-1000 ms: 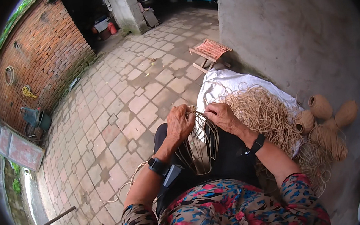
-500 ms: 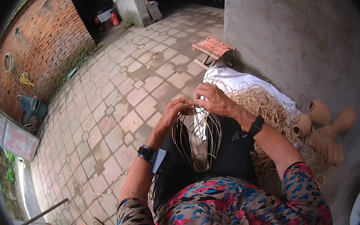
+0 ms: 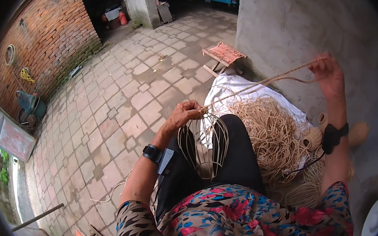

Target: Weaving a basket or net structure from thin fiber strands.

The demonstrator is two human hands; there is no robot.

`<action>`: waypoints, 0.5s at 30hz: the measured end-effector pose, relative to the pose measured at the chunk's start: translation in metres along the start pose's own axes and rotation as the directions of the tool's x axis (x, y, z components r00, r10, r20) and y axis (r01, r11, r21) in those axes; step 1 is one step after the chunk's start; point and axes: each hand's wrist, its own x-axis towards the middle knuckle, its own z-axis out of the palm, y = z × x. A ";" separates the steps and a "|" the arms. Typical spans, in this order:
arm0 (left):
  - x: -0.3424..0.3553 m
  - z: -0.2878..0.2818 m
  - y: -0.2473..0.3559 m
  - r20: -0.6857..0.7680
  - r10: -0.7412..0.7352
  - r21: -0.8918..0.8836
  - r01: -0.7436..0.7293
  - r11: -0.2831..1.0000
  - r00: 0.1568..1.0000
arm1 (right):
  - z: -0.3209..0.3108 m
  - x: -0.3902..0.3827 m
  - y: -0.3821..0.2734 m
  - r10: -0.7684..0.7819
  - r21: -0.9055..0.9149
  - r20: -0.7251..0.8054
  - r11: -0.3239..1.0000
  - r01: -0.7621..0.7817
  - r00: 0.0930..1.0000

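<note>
My left hand point(image 3: 181, 116) grips the top of a small rounded cage of thin cane ribs point(image 3: 203, 146) that rests upright on my lap in dark trousers. From that top a long tan fibre strand point(image 3: 263, 82) runs up and to the right, stretched taut. My right hand point(image 3: 330, 77) is raised high at the right, in front of the grey wall, and is closed on the strand's far end. Both wrists carry dark bands.
A loose heap of tan fibre point(image 3: 273, 137) lies on a white cloth point(image 3: 231, 89) beside my right leg, with spools point(image 3: 316, 135) and coils of cane. A small woven stool point(image 3: 224, 54) stands by the grey wall point(image 3: 307, 20). Paved yard and a brick wall point(image 3: 45, 45) lie left.
My right hand has left the top of the cane cage and swung up and to the right, drawing the strand out long. The left hand stays on the cage top.
</note>
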 end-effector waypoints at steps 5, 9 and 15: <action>0.002 -0.011 0.001 0.175 0.131 -0.005 -0.132 0.991 0.976 | -0.066 -0.032 0.030 -0.119 -0.961 -0.227 -0.133 -0.242 0.967; 0.007 -0.005 -0.002 0.157 0.123 -0.052 -0.116 0.992 0.980 | 0.016 -0.040 0.133 -0.011 -0.883 0.008 0.470 0.013 1.000; 0.005 0.000 0.004 0.127 0.122 -0.061 -0.115 0.991 0.984 | 0.147 -0.036 0.204 0.144 -0.802 0.212 0.591 0.088 0.967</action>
